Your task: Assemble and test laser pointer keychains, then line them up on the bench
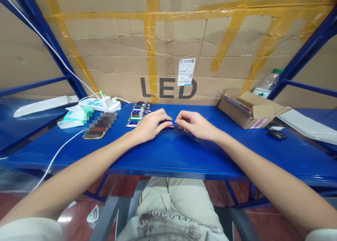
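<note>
A slim blue pen-shaped tube [171, 121] lies level between my hands, just above the blue tabletop. My left hand [154, 123] pinches its left part between thumb and fingers. At its right end, the fingertips of my right hand [193, 124] are closed on it; they hide that tip. Just below it a red pen-shaped tube [170, 126] shows, partly covered by my left hand. To the left and behind that hand, several silver-ended pen-shaped tubes [135, 118] in red, green and blue lie in a row, with dark cords at their right ends.
A phone [98, 128], a tissue pack [75, 116] and a white power strip [101, 103] with cables are at left. On the right are an opened cardboard box [244, 107], a black mouse [276, 134] and a bottle [268, 82]. A large taped carton [118, 58] stands behind the table.
</note>
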### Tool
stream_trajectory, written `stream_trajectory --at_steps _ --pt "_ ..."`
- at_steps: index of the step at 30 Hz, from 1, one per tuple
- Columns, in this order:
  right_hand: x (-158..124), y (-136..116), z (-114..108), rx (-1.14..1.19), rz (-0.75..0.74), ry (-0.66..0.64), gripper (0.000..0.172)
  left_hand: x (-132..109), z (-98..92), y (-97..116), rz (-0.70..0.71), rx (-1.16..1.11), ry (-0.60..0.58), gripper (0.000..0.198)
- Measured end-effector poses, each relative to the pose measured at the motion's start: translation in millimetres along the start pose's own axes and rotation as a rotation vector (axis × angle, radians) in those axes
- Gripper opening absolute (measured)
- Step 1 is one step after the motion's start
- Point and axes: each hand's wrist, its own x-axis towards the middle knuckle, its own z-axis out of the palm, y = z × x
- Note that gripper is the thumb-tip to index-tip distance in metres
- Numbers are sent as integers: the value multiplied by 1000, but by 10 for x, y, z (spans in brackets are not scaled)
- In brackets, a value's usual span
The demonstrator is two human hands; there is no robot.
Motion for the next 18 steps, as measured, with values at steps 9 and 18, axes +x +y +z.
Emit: stream_trajectory --at_steps 9,18 --pt "23 -68 4 357 178 -82 33 7 -59 64 83 108 25 28" --pt "34 -73 -10 365 213 -84 34 7 -28 60 84 146 33 33"
